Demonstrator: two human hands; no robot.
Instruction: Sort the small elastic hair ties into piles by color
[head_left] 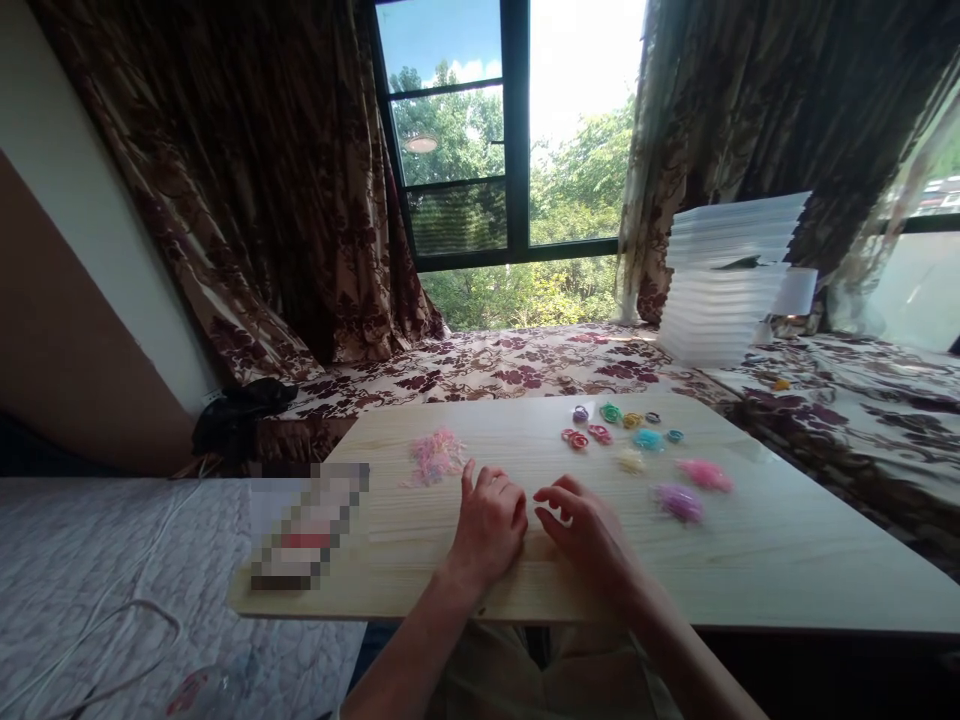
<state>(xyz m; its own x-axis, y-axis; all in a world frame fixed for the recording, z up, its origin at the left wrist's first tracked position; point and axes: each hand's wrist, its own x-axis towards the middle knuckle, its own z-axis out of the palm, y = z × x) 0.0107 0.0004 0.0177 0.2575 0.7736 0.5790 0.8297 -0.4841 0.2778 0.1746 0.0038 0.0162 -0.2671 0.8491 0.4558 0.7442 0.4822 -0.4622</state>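
My left hand (491, 520) is over the near middle of the pale wooden table (420, 560). Its little finger sticks out while the index finger and thumb are curled together; anything pinched there is too small or hidden to make out. Facing it, my right hand (585, 525) has its thumb and forefinger slightly apart, and no object shows between them. Just beyond the left hand lies a loose heap of thin pink and multicoloured bands or strands (436, 457). Past the right hand are a purple bundle (679, 503), a pink bundle (705, 475) and a cream one (631, 460).
Toward the far edge sit several small coiled bundles, among them a green one (610, 412), a blue one (648, 439) and a red one (575, 439). A blurred-out item (307, 540) lies at the left edge. Stacked white foam sheets (712, 290) stand on the window seat.
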